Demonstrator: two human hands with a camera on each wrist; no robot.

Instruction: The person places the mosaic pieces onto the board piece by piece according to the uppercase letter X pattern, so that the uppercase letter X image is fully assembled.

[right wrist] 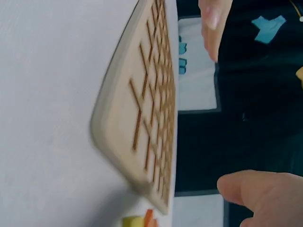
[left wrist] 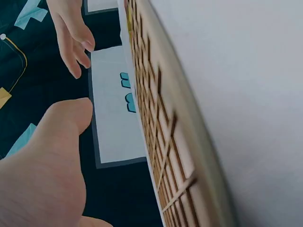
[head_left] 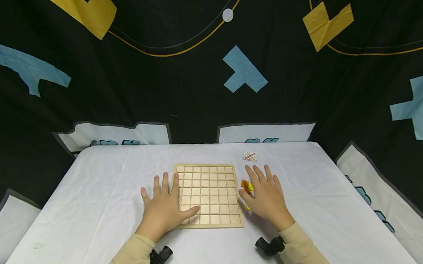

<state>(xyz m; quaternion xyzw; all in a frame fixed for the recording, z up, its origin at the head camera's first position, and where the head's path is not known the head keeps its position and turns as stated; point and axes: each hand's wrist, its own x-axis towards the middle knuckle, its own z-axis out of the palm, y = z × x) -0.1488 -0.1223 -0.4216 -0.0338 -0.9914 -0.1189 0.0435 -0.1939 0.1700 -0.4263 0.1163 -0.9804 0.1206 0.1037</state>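
Observation:
A square wooden board with a grid of grooved cells lies flat on the white table. My left hand is spread over its left side, fingers straight, and holds nothing. In the left wrist view, the left thumb appears raised above the board's surface. Right of the board my right hand hovers with fingers extended and apart. Below and beside its fingers lie small orange and yellow pieces, partly hidden by the hand. The right wrist view shows yellow and orange pieces near the board's corner.
A small card with a coloured grid pattern lies behind the right hand. Black cloth with blue and yellow shapes hangs behind the white-covered table. Each wrist carries a black camera, such as the right one.

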